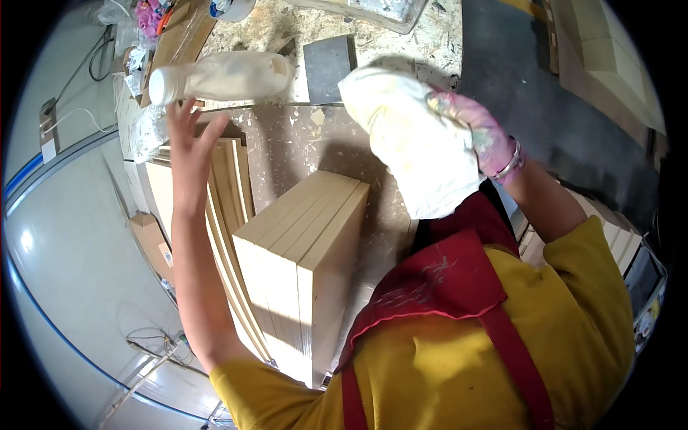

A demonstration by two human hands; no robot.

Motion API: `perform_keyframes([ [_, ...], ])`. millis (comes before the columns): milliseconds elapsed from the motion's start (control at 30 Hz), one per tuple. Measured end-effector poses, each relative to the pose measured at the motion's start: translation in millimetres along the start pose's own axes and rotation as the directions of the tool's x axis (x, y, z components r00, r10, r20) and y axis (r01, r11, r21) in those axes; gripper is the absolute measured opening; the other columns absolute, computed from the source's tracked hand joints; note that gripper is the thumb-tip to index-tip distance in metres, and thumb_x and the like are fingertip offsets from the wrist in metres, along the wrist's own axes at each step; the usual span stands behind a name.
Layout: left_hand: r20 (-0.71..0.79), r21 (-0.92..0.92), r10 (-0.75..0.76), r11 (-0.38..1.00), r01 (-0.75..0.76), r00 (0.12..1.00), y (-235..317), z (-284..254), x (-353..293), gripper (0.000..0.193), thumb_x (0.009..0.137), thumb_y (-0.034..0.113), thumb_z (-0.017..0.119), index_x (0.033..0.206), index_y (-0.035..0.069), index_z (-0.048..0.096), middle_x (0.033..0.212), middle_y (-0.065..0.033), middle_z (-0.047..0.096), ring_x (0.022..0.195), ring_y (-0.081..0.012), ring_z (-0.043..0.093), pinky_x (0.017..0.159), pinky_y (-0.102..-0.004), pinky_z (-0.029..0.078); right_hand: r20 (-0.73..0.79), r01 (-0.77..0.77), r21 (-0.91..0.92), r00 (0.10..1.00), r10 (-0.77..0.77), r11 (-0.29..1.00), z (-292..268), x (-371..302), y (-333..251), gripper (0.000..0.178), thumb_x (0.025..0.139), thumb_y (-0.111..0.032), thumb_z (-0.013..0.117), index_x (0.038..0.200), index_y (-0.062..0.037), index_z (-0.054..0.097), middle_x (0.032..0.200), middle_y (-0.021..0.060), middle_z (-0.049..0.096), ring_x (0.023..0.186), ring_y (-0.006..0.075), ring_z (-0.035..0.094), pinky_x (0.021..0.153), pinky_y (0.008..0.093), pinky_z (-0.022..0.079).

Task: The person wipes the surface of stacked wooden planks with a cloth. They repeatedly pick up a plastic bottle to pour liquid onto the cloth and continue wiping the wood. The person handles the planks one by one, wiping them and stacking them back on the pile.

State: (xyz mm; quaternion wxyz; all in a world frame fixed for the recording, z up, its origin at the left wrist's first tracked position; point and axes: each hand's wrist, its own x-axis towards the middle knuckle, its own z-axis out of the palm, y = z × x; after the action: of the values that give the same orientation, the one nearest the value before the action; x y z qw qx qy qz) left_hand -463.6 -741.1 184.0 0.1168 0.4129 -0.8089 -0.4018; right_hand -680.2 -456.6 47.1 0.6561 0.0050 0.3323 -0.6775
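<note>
My right hand (pixel 473 125), in a paint-stained pink and white glove, grips a bunched white cloth (pixel 408 136); much of the cloth hangs down in front of my apron. Bare and reaching up on the left, my left hand (pixel 190 136) has its fingers spread and holds nothing. Just beyond its fingertips is a translucent plastic bottle (pixel 240 76) on its side, its white cap (pixel 162 87) pointing left. The hand and bottle are slightly blurred, so I cannot tell whether the fingertips touch the cap. A flat dark grey block (pixel 327 69) lies between bottle and cloth.
A stack of pale wooden boards (pixel 304 215) stands on edge before me. Long thin boards (pixel 233 179) lean beside my left forearm. The paint-spattered worktop (pixel 444 50) carries a tray (pixel 387 11) and a small tub (pixel 233 8) at the back. Cardboard (pixel 602 50) stands far right.
</note>
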Motion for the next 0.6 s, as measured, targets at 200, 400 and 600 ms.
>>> perform_keyframes([
  [200,0.065,0.287,-0.034,0.958,0.014,0.997,66.2,4.7,-194.1,0.115,0.067,0.042,0.081,0.15,0.007,0.01,0.151,-0.0248,0.019,0.14,-0.0371,0.021,0.11,-0.0483,0.028,0.398,0.47,-0.31,0.854,-0.336,0.826,64.4,-10.5,9.6,0.047,0.084,-0.011,0.064,0.127,-0.0013,0.05,0.11,0.0126,0.061,0.095,0.0205,0.062,0.078,0.0341,0.055],
  [400,-0.089,0.5,-0.111,0.854,0.141,0.99,61.0,39.8,-228.3,0.103,0.065,0.023,0.079,0.148,0.004,0.021,0.15,-0.0214,0.015,0.14,-0.0355,0.02,0.113,-0.0448,0.022,0.745,0.877,-0.364,0.476,-0.467,0.314,89.7,2.5,78.5,0.03,0.078,-0.012,0.068,0.106,-0.0046,0.061,0.103,0.0114,0.061,0.095,0.029,0.062,0.083,0.0405,0.051],
  [600,-0.095,0.454,-0.095,0.882,0.128,0.991,63.2,44.3,-224.3,0.102,0.067,0.023,0.078,0.148,0.005,0.02,0.151,-0.0173,0.016,0.141,-0.03,0.019,0.114,-0.0428,0.017,0.696,0.835,-0.488,0.549,-0.463,0.255,62.8,-2.9,80.8,0.023,0.077,-0.008,0.068,0.098,-0.0097,0.058,0.096,0.009,0.06,0.081,0.0251,0.063,0.068,0.0335,0.053],
])
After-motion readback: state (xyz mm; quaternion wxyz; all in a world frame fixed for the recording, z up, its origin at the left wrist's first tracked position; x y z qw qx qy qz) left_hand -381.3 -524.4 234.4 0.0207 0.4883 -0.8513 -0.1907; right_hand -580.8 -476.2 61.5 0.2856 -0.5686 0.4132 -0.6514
